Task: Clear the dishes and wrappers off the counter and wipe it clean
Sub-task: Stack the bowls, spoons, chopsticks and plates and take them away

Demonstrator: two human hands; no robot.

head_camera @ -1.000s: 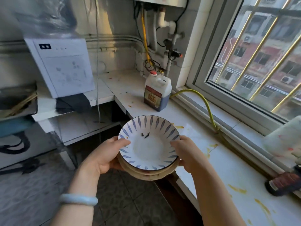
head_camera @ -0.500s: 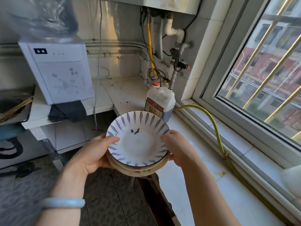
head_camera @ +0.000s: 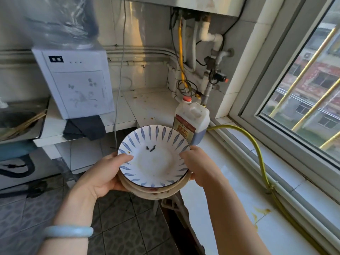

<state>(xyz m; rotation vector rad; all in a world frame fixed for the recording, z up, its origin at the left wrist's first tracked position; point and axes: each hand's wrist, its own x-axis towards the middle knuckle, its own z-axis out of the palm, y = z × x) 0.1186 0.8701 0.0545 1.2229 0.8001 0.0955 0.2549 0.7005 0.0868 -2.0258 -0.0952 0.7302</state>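
Observation:
A white plate with blue leaf marks lies on top of a beige dish; together they form a small stack held in the air over the floor, just off the counter's edge. My left hand grips the stack's left rim, thumb on top. My right hand grips the right rim. A few dark crumbs lie in the top plate. The white counter runs along the window at the right and carries yellow stains near its lower part.
A plastic jug with a red cap stands on the counter behind the plates. A yellow hose runs along the sill. A white water dispenser and a dark cloth sit on a lower shelf at left, beside a sink.
The view has swung left and up along the counter; the stack of plates stays held in both hands, and the bottles at the far right have left the view.

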